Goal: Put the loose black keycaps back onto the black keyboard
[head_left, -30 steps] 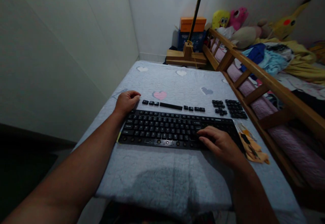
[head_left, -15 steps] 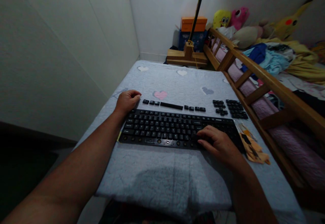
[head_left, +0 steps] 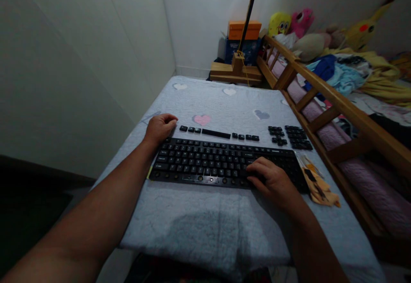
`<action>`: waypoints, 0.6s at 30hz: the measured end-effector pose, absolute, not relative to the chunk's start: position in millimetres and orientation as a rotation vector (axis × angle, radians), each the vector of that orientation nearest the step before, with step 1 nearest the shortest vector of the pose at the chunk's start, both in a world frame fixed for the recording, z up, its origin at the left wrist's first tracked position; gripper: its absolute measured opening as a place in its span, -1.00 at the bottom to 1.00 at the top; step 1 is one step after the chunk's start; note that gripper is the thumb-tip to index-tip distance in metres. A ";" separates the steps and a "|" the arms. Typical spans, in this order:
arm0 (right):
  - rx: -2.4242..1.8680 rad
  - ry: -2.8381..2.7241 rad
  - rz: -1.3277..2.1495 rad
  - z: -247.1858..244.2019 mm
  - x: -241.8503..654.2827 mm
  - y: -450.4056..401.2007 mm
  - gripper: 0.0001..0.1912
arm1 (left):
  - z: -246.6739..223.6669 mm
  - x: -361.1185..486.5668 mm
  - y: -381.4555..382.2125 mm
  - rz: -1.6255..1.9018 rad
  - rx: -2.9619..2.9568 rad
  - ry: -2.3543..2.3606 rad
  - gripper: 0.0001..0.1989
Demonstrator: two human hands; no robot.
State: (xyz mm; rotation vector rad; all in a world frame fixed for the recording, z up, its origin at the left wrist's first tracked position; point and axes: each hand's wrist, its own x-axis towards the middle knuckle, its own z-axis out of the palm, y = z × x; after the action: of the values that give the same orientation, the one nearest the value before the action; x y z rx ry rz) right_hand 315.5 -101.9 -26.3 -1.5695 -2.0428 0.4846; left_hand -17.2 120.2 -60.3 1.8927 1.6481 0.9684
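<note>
A black keyboard lies on the quilted cloth, its bottom row stripped of keycaps so the bare sockets show. My left hand rests at its upper left corner, loosely closed, with the lower fingers hidden. Over the right part of the lower rows, my right hand is bent with thumb and fingertips drawn together at the keys. Whatever is between those fingertips is too dark to make out. Behind the keyboard, loose keycaps lie in a line with the long space bar. More keycaps sit in blocks at the right.
An orange and clear plastic wrapper lies beside the keyboard's right end. A wooden bed rail runs along the right, with clothes and plush toys beyond. A wooden stand with a pole and stacked boxes are at the back.
My right hand has shifted very slightly left and up over the keys. My left hand and the loose keycaps stay put; the view has moved a little.
</note>
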 end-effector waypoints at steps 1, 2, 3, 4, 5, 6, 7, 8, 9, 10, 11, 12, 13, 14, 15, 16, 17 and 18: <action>-1.564 -2.051 0.479 -26.6 315.8 -102.0 -0.83 | -60.2 -17.4 120.4 0.968 1.892 1.648 -0.67; -1.558 -2.062 0.471 -27.0 316.2 -102.0 -0.83 | -60.3 -17.5 120.5 0.968 1.890 1.648 -0.67; -1.553 -2.076 0.462 -27.5 316.6 -102.0 -0.83 | -60.4 -17.5 120.7 0.967 1.889 1.649 -0.67; -1.548 -2.092 0.450 -28.1 317.0 -102.1 -0.83 | -60.6 -17.6 120.9 0.965 1.890 1.651 -0.66; -1.541 -2.108 0.435 -28.8 317.4 -102.1 -0.83 | -60.9 -17.7 121.0 0.965 1.892 1.650 -0.66; -1.535 -2.122 0.420 -29.4 317.7 -102.2 -0.83 | -61.2 -17.8 121.1 0.965 1.896 1.647 -0.66; -1.526 -2.133 0.404 -30.0 317.8 -102.2 -0.83 | -61.5 -17.8 121.2 0.968 1.898 1.645 -0.67; -1.520 -2.142 0.387 -30.5 317.8 -102.3 -0.83 | -61.7 -17.8 121.2 0.972 1.899 1.644 -0.67; -1.515 -2.144 0.370 -30.9 317.7 -102.3 -0.83 | -61.9 -17.9 121.3 0.974 1.900 1.644 -0.67; -1.514 -2.143 0.358 -31.1 317.5 -102.4 -0.83 | -61.9 -17.8 121.3 0.973 1.900 1.644 -0.68; -1.514 -2.142 0.351 -31.1 317.2 -102.5 -0.83 | -61.9 -17.8 121.3 0.971 1.898 1.645 -0.68; -1.515 -2.140 0.347 -31.0 316.8 -102.6 -0.83 | -61.8 -17.7 121.3 0.969 1.896 1.648 -0.68; -1.516 -2.138 0.344 -30.8 316.5 -102.7 -0.83 | -61.7 -17.6 121.2 0.966 1.895 1.652 -0.69; -1.515 -2.138 0.342 -30.6 316.2 -102.8 -0.83 | -61.6 -17.5 121.2 0.963 1.894 1.656 -0.69; -1.516 -2.139 0.342 -30.3 315.8 -102.9 -0.83 | -61.5 -17.4 121.1 0.963 1.893 1.659 -0.70; -1.518 -2.142 0.340 -30.0 315.4 -102.8 -0.83 | -61.4 -17.2 121.1 0.966 1.892 1.660 -0.70; -1.523 -2.146 0.336 -29.8 315.1 -102.7 -0.83 | -61.4 -17.1 121.0 0.969 1.892 1.657 -0.70; -1.530 -2.153 0.331 -29.6 314.7 -102.5 -0.83 | -61.4 -16.9 120.8 0.974 1.892 1.653 -0.69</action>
State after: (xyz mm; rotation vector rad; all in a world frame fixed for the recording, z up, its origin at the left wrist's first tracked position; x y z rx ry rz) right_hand 314.7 -102.5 -29.6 -1.5301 -2.1527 0.3311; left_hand -16.9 120.8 -61.4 1.8916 1.6529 0.9743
